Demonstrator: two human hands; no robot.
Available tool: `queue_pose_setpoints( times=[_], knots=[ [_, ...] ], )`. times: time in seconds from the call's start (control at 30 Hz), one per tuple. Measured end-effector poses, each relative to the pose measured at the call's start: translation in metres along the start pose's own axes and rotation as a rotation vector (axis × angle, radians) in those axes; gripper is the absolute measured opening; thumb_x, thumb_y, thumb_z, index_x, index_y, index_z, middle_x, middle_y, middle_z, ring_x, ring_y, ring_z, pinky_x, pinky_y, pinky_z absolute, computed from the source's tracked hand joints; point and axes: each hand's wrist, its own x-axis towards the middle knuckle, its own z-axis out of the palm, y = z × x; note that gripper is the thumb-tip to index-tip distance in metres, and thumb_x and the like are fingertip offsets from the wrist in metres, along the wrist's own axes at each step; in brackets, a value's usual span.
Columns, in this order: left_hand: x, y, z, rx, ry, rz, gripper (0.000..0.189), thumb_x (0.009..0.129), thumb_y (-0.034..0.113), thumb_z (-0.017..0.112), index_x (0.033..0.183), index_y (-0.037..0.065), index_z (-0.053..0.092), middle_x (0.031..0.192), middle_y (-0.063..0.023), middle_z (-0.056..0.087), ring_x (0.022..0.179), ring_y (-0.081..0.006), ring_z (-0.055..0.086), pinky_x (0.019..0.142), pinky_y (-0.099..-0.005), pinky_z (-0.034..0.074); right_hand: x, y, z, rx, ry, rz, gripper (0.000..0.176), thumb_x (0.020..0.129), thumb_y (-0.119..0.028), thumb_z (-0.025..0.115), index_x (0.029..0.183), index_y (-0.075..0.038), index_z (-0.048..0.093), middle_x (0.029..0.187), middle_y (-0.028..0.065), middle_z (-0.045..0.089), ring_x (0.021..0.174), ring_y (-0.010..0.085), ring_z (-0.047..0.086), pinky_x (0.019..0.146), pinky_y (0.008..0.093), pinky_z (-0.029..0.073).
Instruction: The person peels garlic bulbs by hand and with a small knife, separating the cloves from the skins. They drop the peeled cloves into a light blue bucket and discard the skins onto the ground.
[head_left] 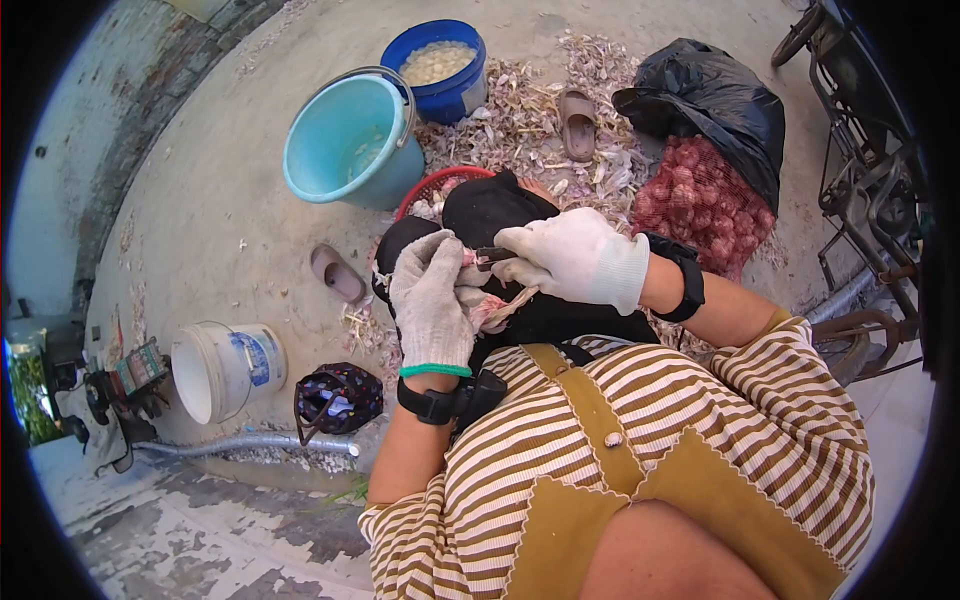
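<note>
My left hand (432, 295), in a grey-white knitted glove with a green cuff, is closed around a pinkish garlic bulb (484, 312) above my lap. A dry stalk trails from the bulb to the right. My right hand (570, 258), in a white glove, grips a small dark knife (490, 256), whose blade reaches to a pink clove (469, 258) at my left fingertips. Behind my knees is a red basket (436, 183) with garlic in it, partly hidden by my legs.
Beyond my knees stand a light blue bucket (303, 150) and a dark blue bucket (400, 50) of peeled cloves. Garlic skins and a slipper (577, 124) lie nearby. A red mesh sack (690, 205) and black plastic bag (715, 90) are at right. A white bucket (262, 362) lies left.
</note>
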Motion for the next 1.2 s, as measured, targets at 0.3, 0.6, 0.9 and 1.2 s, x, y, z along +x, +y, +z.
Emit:
queue_pose_setpoints(
  times=[0.3,0.6,0.9,1.2],
  knots=[
    [-0.008,0.002,0.006,0.055,0.035,0.016,0.016,0.092,0.010,0.062,0.105,0.001,0.059,0.080,-0.0058,0.064,0.054,-0.0098,0.060,0.040,-0.0186,0.044,0.002,0.002,-0.006,-0.011,-0.019,-0.044,0.033,0.094,-0.034,0.051,0.114,-0.010,0.060,0.091,0.0138,0.067,0.084,0.0306,0.067,0.071,0.0412,0.052],
    [-0.020,0.019,-0.002,-0.003,-0.260,-0.170,0.021,0.098,0.017,0.054,0.110,0.001,0.060,0.080,-0.0045,0.063,0.051,-0.0110,0.060,0.039,-0.0195,0.044,0.000,0.019,0.004,0.666,0.008,-0.307,0.025,0.094,-0.026,0.056,0.103,-0.005,0.067,0.086,0.0160,0.069,0.079,0.0246,0.067,0.072,0.0336,0.052],
    [-0.029,0.000,0.003,0.247,-0.195,0.156,0.032,0.092,0.000,0.056,0.124,-0.001,0.055,0.097,-0.0086,0.063,0.069,-0.0100,0.062,0.057,-0.0232,0.052,0.004,0.022,0.013,0.785,0.041,-0.235,0.028,0.094,-0.022,0.058,0.105,0.002,0.066,0.088,0.0095,0.070,0.080,0.0145,0.064,0.072,0.0278,0.051],
    [-0.027,0.012,-0.011,-0.017,-0.220,0.094,0.023,0.096,0.006,0.051,0.115,-0.002,0.059,0.086,-0.0096,0.066,0.068,-0.0142,0.065,0.057,-0.0241,0.055,-0.006,0.028,0.003,1.012,-0.168,-0.054,0.028,0.094,-0.023,0.056,0.107,0.000,0.067,0.084,0.0034,0.067,0.067,0.0094,0.056,0.060,0.0244,0.047]
  ],
)
